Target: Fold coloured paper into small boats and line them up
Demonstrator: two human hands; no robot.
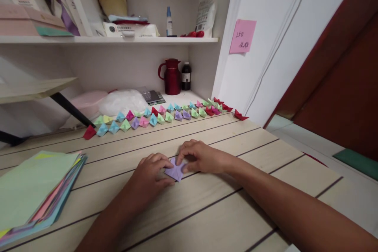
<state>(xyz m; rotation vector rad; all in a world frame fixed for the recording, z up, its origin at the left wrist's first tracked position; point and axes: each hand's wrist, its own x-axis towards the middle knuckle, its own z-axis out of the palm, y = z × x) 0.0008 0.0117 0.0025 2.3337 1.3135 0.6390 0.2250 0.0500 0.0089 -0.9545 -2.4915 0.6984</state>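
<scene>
A small folded piece of purple paper (175, 172) lies on the striped wooden table (224, 212), between my two hands. My left hand (155, 169) grips its left side, thumb low and index finger on the upper edge. From the right, my right hand (199, 156) pinches the paper's other side, its index fingertip pressing on the top and the thumb at the edge. Creases run across the paper down to a point at the front. Fingertips cover parts of its left and right edges.
Rows of small folded paper boats (144, 121) in several colours line the table's far side. A stack of coloured paper (35, 189) lies at the left. Behind stand a dark red jug (172, 78) and a dark bottle (186, 76), under a white shelf (141, 40).
</scene>
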